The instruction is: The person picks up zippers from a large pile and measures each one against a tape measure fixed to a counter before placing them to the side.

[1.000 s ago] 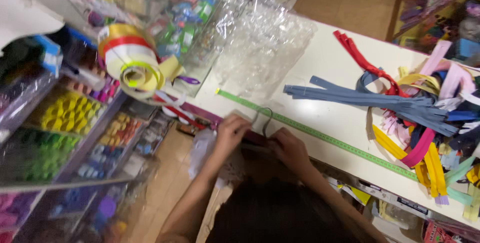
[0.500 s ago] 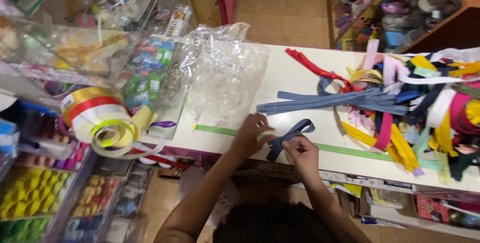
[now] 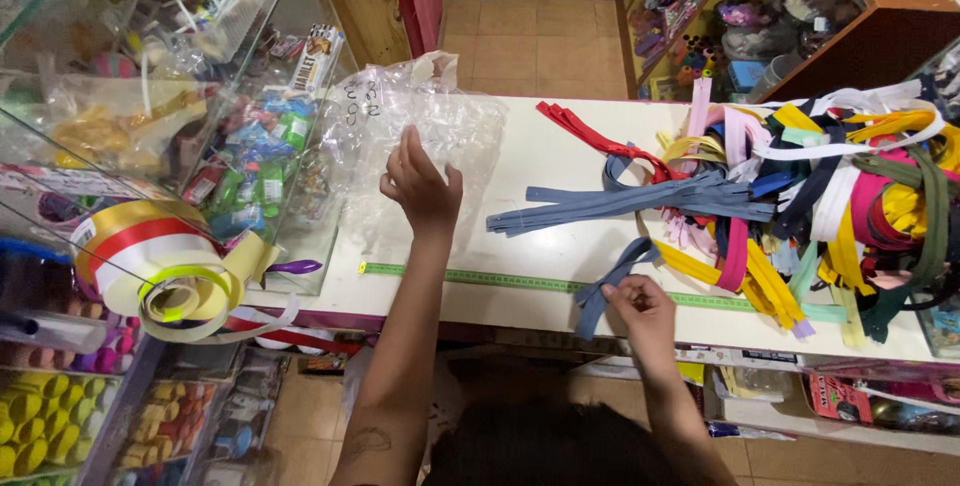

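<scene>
My left hand (image 3: 420,186) reaches forward over the white counter (image 3: 520,171) and touches a crumpled clear plastic bag (image 3: 400,116), fingers spread. My right hand (image 3: 640,311) sits near the counter's front edge and pinches a folded grey-blue zipper (image 3: 605,286). A green measuring tape (image 3: 470,276) lies flat along the front of the counter between both hands. A bundle of grey-blue zippers (image 3: 620,201) lies in the middle, beside a heap of zippers in many colours (image 3: 820,206) on the right.
A glass display case (image 3: 170,136) full of small coloured goods stands at the left, with rolls of ribbon (image 3: 160,266) at its corner. Shelves of stock (image 3: 760,16) line the far right. Trays of bright small items (image 3: 40,426) fill the lower left.
My left hand has left the zipper and moved forward-left to the plastic bag. My right hand still holds the grey-blue zipper, now further right.
</scene>
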